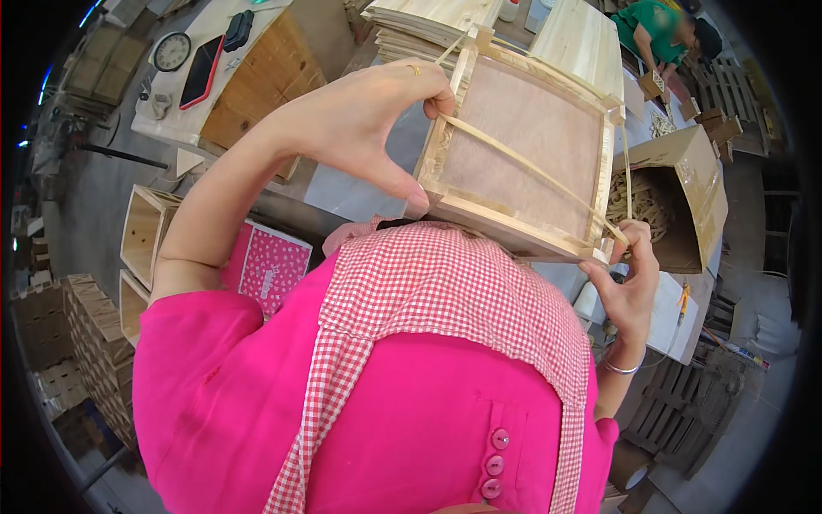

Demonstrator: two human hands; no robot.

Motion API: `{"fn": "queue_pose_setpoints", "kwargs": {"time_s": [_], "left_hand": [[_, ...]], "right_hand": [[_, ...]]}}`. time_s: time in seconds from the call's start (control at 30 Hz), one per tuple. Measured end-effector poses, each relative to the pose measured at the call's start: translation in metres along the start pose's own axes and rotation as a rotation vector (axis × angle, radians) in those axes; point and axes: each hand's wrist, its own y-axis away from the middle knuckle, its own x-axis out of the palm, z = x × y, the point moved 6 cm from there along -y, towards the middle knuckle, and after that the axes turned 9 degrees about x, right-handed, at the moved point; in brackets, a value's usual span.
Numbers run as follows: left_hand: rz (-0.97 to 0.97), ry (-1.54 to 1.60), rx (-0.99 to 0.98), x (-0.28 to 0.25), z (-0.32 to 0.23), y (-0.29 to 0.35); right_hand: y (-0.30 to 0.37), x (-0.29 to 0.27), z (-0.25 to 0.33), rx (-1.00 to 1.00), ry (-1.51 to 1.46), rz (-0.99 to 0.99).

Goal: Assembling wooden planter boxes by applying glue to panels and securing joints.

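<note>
In front of my chest sits a shallow square wooden box [531, 120], its framed flat panel turned up toward me. A tan elastic band [522, 165] is stretched slantwise across the panel from the left side to the near right corner. My left hand [368, 128] has its fingers curled around the band at the box's left edge, while its thumb presses the near left corner. At the near right corner, my right hand [632, 274] pinches the band between thumb and fingers. Another stretch of band runs from the far right corner down to that hand. The box's underside is hidden.
Right of the box, an open cardboard carton [706, 184] holds many tan bands. Stacked wooden boards [411, 43] lie beyond. A red-edged phone [202, 72] and a round dial [171, 51] rest at far left. A co-worker in green [655, 32] handles small wooden pieces at far right.
</note>
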Motion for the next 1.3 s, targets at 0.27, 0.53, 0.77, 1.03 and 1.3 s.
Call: {"fn": "queue_pose_setpoints", "kwargs": {"time_s": [0.27, 0.53, 0.77, 1.03, 1.3], "left_hand": [[-0.13, -0.111, 0.003, -0.005, -0.016, 0.011], [-0.335, -0.532, 0.266, 0.02, -0.047, 0.037], [-0.415, -0.484, 0.169, 0.03, -0.039, 0.044], [-0.332, -0.219, 0.05, 0.046, -0.028, 0.056], [-0.403, 0.036, -0.051, 0.052, -0.028, 0.059]], "right_hand": [[0.007, 0.007, 0.004, -0.069, -0.02, -0.093], [0.018, 0.015, 0.003, -0.296, 0.064, -0.209], [0.013, 0.017, -0.012, -0.288, 0.154, -0.264], [-0.036, -0.027, 0.017, -0.169, 0.0, -0.084], [-0.111, 0.087, 0.125, -0.873, 0.285, 0.323]]}}
